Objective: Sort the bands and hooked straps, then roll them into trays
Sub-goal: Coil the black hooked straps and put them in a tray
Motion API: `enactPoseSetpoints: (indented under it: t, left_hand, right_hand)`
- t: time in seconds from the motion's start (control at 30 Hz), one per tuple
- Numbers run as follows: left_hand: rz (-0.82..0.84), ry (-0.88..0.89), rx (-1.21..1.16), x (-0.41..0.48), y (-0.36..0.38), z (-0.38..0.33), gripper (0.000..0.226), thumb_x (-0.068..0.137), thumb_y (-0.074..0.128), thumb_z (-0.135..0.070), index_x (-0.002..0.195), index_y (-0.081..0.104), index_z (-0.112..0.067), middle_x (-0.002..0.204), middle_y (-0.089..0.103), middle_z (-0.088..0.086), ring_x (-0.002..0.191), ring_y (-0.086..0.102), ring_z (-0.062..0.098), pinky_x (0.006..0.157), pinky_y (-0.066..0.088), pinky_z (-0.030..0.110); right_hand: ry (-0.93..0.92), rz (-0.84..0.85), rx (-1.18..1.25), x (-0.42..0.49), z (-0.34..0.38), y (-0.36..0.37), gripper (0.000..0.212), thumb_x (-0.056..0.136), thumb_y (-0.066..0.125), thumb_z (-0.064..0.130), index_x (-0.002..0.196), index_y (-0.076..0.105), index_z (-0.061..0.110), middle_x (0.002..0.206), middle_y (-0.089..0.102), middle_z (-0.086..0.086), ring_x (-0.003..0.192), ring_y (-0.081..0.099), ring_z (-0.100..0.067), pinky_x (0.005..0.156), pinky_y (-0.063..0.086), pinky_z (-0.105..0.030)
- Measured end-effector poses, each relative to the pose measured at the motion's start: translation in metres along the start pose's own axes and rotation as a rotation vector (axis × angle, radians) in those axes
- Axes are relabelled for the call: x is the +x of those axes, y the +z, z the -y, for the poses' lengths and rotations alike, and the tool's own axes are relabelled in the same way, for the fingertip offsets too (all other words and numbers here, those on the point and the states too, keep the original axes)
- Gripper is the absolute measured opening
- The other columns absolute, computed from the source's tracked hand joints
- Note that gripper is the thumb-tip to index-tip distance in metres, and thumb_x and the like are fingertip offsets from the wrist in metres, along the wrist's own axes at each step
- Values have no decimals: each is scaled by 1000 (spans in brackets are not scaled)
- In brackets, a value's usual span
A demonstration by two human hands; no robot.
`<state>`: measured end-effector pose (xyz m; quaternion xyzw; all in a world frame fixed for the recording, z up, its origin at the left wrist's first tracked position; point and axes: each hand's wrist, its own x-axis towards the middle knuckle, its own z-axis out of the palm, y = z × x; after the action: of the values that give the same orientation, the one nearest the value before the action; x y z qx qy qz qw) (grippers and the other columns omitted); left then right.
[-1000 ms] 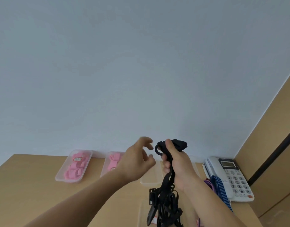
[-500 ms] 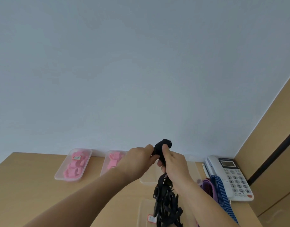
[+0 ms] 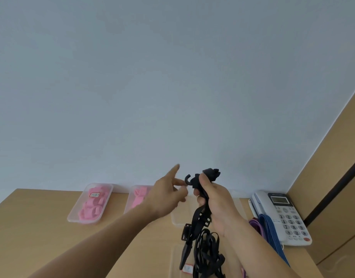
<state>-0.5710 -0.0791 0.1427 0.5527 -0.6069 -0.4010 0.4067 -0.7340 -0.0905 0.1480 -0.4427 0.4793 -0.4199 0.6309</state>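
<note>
Straps [image 3: 200, 216], black, in a tangled bunch, gripped by right hand [image 3: 216, 201] above the table [image 3: 32, 227]; loose ends hang toward a clear tray [image 3: 175, 257]. Hook [image 3: 187, 177] sticks out at the top. Left hand [image 3: 165, 195] just beside the hook, index finger straight, holding nothing. Pink bands [image 3: 91, 205] in the far-left tray [image 3: 72, 217]. Phone [image 3: 282, 213] on the right.

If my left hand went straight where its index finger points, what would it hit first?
Probably the pale wall, though depth is unclear. The left hand aims its index finger up and away, just left of the hooked strap in the right hand.
</note>
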Motion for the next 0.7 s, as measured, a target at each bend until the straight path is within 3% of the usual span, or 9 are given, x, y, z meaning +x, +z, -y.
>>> enactPoseSetpoints:
  t: [0.07,0.17,0.33,0.4,0.47,0.5,0.57,0.63,0.7]
  left_hand:
    - [211,-222,-345,1,-5,-9,42,88,55,-40,122,63,-18,111,72,11,88,72,22,68,51,31]
    - [288,-143,-314,0,-8,-12,36,98,50,-44,92,67,-13,99,74,15,101,70,25,76,47,35]
    - [74,-9,-145,-2,-1,-3,22,102,52,-24,106,72,-18,85,75,3,89,71,14,70,47,27]
    - [2,53,-111,-3,3,-2,20,101,54,-21,109,72,-21,90,77,-1,90,71,9,68,48,21]
    - [-120,123,-58,-4,4,-1,23,100,57,-17,117,71,-21,88,77,-10,85,70,1,69,49,12]
    - [-186,192,20,-4,4,-1,23,99,58,-15,118,71,-19,86,76,-13,82,70,-2,70,48,9]
    - [-298,430,301,-2,2,5,24,98,58,-15,118,71,-15,90,76,-11,82,70,5,72,52,17]
    - [-336,721,621,-1,1,12,26,95,53,-17,117,66,-16,95,74,-4,76,69,14,60,55,27]
    - [-332,892,839,0,-1,18,31,89,47,-11,117,57,-18,96,72,-2,65,64,15,48,50,26]
  right_hand:
    - [-48,14,-56,-1,0,-1,45,92,57,53,73,68,13,59,51,-1,50,39,-13,51,32,-25]
    - [-110,39,-173,-3,-1,-1,46,91,56,53,75,68,11,55,50,-1,52,41,-14,52,33,-25]
    - [-113,18,-252,-3,-3,1,43,94,55,49,92,67,7,72,71,-1,56,59,-13,52,45,-24]
    - [-51,29,-196,-4,-5,1,48,92,56,55,96,69,8,75,72,-5,60,64,-17,53,47,-26]
    - [49,72,-114,-6,-6,1,49,90,55,60,88,77,16,71,68,-7,60,62,-21,56,47,-29]
    - [96,89,-58,-6,-7,2,50,90,55,61,83,79,17,69,64,-8,58,59,-22,58,47,-31]
    - [158,104,54,-6,-7,2,51,86,60,60,79,76,12,66,57,-9,53,53,-23,59,47,-34]
    - [201,99,126,-5,-6,3,53,83,65,60,81,73,8,65,55,-8,50,48,-20,54,45,-33]
    - [219,77,167,-4,-5,3,55,82,66,62,77,76,9,65,58,-8,48,46,-19,51,44,-31]
